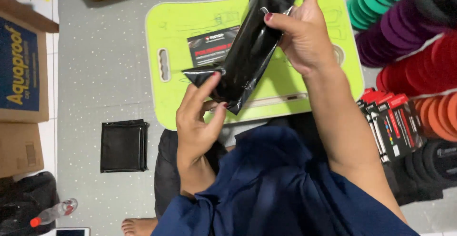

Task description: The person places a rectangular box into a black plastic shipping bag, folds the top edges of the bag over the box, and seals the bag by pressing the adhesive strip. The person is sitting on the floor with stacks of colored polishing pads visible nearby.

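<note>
Two hands grip the black plastic pouch (252, 41) above the green board (190, 22), the left hand (197, 122) pinching its lower corner and the right hand (304, 36) clamped near its apparently open mouth, which should stay taut between them.

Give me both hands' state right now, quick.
Left hand: closed, pinching the lower end of the black plastic bag.
Right hand: closed on the same bag's upper part.
</note>
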